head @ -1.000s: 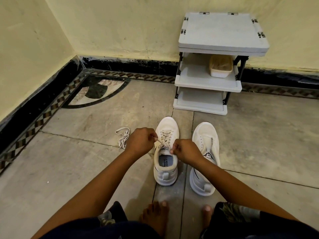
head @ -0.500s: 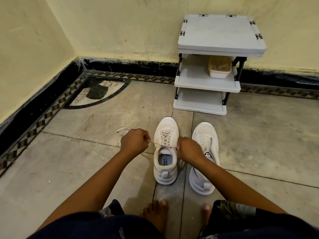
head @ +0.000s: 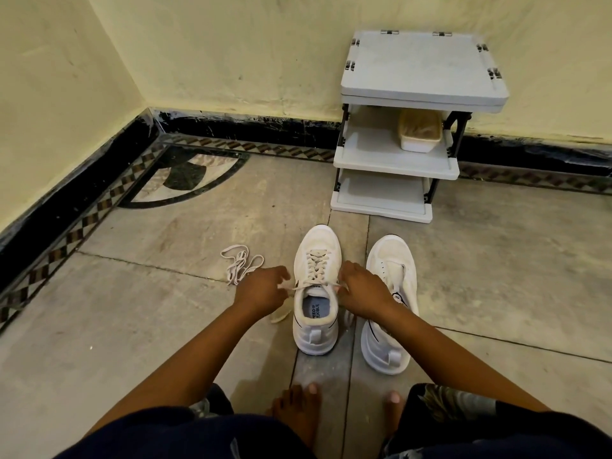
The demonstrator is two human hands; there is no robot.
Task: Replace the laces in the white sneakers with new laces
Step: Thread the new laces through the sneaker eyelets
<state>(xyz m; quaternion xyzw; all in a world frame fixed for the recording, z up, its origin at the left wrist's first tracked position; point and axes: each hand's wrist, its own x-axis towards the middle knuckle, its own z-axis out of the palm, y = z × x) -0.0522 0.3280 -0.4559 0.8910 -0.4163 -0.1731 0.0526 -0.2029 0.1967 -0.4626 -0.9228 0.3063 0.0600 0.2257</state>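
Two white sneakers stand side by side on the floor, toes pointing away from me. The left sneaker (head: 316,286) is laced up its front with a cream lace (head: 316,265). My left hand (head: 263,289) pinches the lace end just left of the shoe's collar. My right hand (head: 362,288) pinches the other end at the right of the collar. The lace runs taut between both hands across the shoe's opening. The right sneaker (head: 392,293) has no lace in its eyelets, and my right forearm crosses over it.
A loose white lace (head: 240,265) lies bunched on the floor left of my left hand. A grey three-tier rack (head: 397,167) stands against the far wall with a small tub (head: 419,134) on its middle shelf. My bare feet (head: 299,414) rest near the sneakers' heels.
Both hands have drawn apart sideways and lowered to the shoe's collar, pulling the lace ends taut. My left hand's fingers have loosened a little.
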